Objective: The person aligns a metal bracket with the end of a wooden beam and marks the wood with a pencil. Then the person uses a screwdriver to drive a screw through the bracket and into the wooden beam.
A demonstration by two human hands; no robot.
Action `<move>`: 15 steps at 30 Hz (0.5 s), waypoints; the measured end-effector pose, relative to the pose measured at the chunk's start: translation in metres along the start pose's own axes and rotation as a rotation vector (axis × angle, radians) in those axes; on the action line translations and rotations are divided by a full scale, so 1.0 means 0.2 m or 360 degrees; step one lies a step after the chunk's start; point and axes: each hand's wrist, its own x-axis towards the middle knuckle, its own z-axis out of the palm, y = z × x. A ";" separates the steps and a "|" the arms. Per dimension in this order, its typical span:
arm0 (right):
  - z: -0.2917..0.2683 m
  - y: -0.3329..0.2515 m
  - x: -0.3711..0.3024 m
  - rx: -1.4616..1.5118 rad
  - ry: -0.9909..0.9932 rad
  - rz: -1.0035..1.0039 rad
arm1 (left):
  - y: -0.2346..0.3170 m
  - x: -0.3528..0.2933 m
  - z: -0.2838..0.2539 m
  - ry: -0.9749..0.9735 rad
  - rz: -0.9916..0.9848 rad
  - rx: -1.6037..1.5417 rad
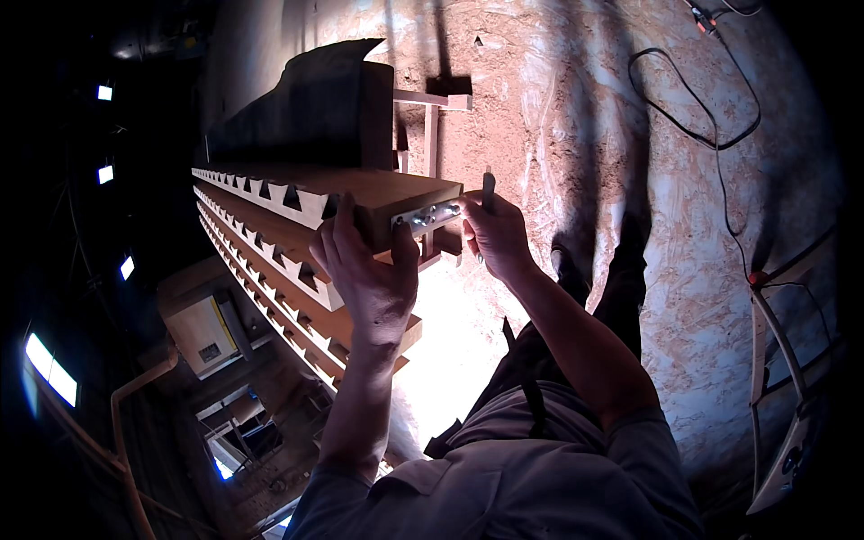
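The left hand (364, 270), fingers half spread, touches a metal plate (425, 217) on a notched beam (387, 186); the right hand (498, 236) grips a slim tool (488, 184). Cable (717, 147) lies rightward; a box (193, 331) bears an unreadable label (210, 353).

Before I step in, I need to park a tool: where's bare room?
Bare floor lies between the feet and the cable, and beyond the right hand. Crowded: the beam end, where left hand and metal plate sit.

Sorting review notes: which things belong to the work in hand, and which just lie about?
In the work:
metal plate
notched wooden beam
slim tool in the right hand

Apparently lying about:
black cable on the floor
boxy unit at left
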 end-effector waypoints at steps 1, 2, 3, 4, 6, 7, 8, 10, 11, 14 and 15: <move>0.01 0.00 0.00 -0.0008 0.0007 -0.0021 | 0.00 0.00 0.00 0.0001 0.0002 0.0000; 0.01 0.00 0.00 -0.0017 0.0013 -0.0042 | 0.00 0.00 0.00 -0.0005 -0.0002 0.0000; 0.01 0.00 0.00 -0.0034 0.0009 -0.0032 | 0.01 0.01 -0.01 -0.0012 -0.0007 -0.0001; 0.01 -0.01 0.00 -0.0052 0.0006 -0.0023 | 0.01 0.01 -0.01 -0.0018 -0.0013 -0.0003; 0.01 -0.01 0.00 -0.0081 -0.0001 -0.0023 | 0.00 0.00 -0.01 -0.0014 0.0000 0.0020; 0.01 -0.01 0.00 -0.0092 -0.0003 -0.0034 | 0.00 0.00 0.00 -0.0012 0.0007 0.0030; 0.00 -0.01 0.01 -0.0102 -0.0006 -0.0045 | 0.00 0.01 0.00 -0.0014 -0.0002 0.0021; 0.01 -0.01 0.01 -0.0169 0.0031 -0.0073 | 0.01 0.00 -0.01 -0.0019 -0.0023 0.0005; 0.01 0.00 0.01 -0.0202 0.0049 -0.0086 | 0.01 0.00 0.00 -0.0010 -0.0005 0.0013; 0.01 -0.01 0.01 -0.0267 0.0053 -0.0121 | 0.00 0.00 0.01 0.0008 0.0025 0.0027; 0.02 -0.01 0.01 -0.0326 0.0065 -0.0163 | 0.00 0.00 0.01 0.0008 0.0019 0.0026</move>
